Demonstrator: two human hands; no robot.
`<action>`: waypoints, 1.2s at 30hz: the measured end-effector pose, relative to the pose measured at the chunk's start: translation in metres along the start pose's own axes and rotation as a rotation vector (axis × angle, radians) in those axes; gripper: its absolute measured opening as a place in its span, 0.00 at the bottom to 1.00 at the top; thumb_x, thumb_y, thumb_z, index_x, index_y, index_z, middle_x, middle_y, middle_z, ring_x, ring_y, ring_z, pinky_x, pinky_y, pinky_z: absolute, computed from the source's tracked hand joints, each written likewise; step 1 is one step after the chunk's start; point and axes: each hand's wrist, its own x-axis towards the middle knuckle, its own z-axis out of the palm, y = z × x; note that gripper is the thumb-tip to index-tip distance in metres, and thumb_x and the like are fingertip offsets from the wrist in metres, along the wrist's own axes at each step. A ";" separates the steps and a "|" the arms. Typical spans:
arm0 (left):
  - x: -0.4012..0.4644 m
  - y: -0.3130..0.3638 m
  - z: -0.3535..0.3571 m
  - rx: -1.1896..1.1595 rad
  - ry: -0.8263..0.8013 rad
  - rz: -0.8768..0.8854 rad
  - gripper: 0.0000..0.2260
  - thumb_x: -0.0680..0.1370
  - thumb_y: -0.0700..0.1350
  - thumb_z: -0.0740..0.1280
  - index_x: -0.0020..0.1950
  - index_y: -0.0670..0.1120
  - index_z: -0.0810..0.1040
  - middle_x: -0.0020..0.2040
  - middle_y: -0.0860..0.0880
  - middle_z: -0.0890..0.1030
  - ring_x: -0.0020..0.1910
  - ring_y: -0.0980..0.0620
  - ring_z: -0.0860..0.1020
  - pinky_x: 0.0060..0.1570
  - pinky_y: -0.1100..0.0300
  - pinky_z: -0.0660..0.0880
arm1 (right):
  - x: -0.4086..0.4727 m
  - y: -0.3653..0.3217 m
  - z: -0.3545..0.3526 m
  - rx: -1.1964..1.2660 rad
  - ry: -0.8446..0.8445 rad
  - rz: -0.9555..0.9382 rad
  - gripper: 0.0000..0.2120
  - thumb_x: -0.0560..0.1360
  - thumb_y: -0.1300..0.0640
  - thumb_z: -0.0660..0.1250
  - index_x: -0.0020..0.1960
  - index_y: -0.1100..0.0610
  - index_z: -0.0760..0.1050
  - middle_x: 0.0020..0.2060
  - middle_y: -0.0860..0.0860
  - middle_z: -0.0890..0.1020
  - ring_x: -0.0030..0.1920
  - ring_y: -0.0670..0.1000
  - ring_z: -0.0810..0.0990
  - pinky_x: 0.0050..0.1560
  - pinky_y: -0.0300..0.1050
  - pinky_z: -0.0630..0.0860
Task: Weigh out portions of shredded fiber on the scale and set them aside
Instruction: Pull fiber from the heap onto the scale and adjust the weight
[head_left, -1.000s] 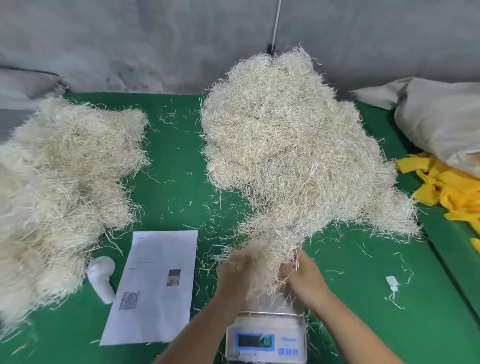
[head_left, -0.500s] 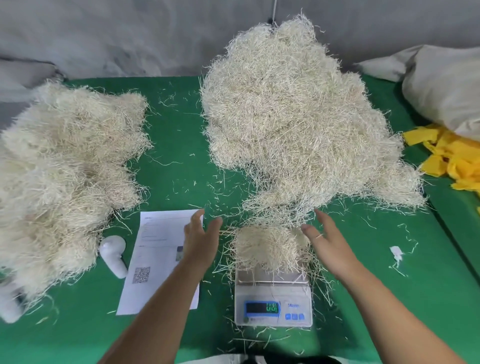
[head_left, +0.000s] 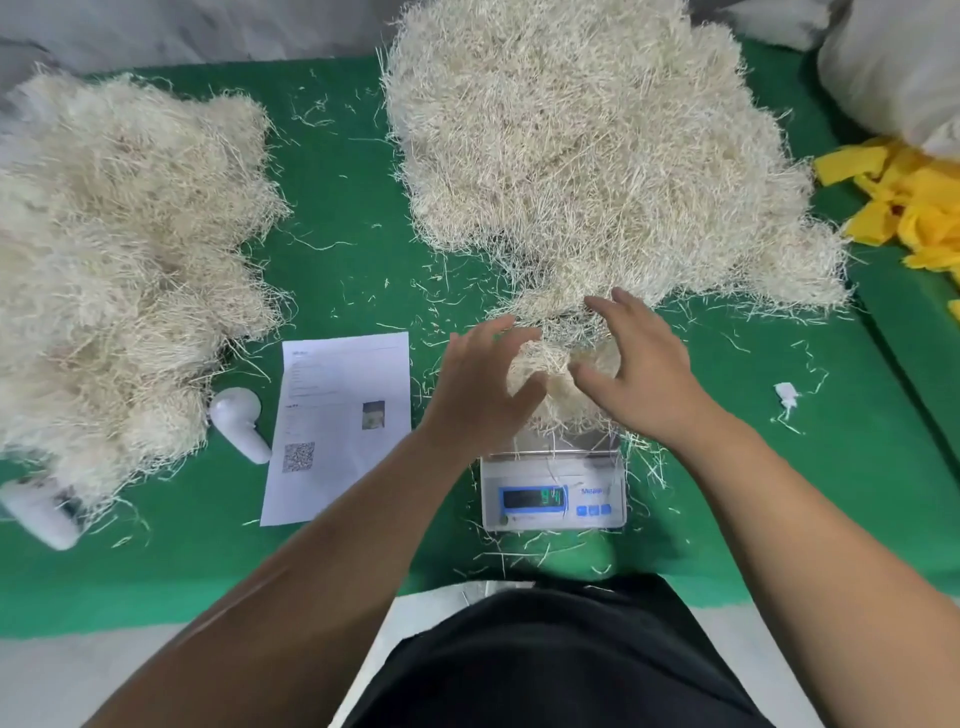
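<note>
A small white digital scale with a lit blue display stands on the green table near its front edge. A clump of pale shredded fiber lies on its pan. My left hand is on the clump's left side and my right hand on its right, fingers spread and lightly curved around it. Whether the fingers touch the fiber cannot be told. Directly behind the scale lies a large pile of fiber. A second heap of fiber covers the table's left side.
A printed sheet with a QR code lies left of the scale. Two white plastic items sit by the left heap. Yellow scraps and a pale sack are at the right. Loose strands litter the green table.
My hands let go of the fiber on the scale and drew apart, open. They have now come back in around the clump. The camera has tilted further down.
</note>
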 end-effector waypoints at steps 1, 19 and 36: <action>0.002 0.000 -0.001 -0.012 0.008 0.006 0.22 0.81 0.54 0.64 0.75 0.53 0.72 0.79 0.47 0.66 0.78 0.48 0.62 0.80 0.43 0.51 | 0.000 0.000 -0.001 0.011 0.011 0.007 0.35 0.77 0.41 0.67 0.81 0.47 0.61 0.82 0.54 0.58 0.82 0.55 0.54 0.79 0.62 0.55; 0.026 0.007 0.022 -0.338 -0.061 -0.372 0.24 0.83 0.58 0.60 0.79 0.54 0.65 0.79 0.46 0.65 0.76 0.46 0.64 0.75 0.40 0.62 | 0.015 0.008 0.024 0.287 -0.123 0.322 0.35 0.80 0.39 0.64 0.82 0.50 0.58 0.80 0.53 0.63 0.77 0.57 0.65 0.76 0.63 0.63; 0.076 0.088 -0.019 -0.799 0.412 -0.315 0.20 0.81 0.62 0.58 0.63 0.53 0.79 0.61 0.49 0.82 0.62 0.46 0.79 0.62 0.59 0.74 | 0.035 -0.075 -0.023 1.368 0.182 0.301 0.11 0.80 0.54 0.62 0.56 0.43 0.81 0.49 0.54 0.87 0.52 0.58 0.86 0.54 0.57 0.82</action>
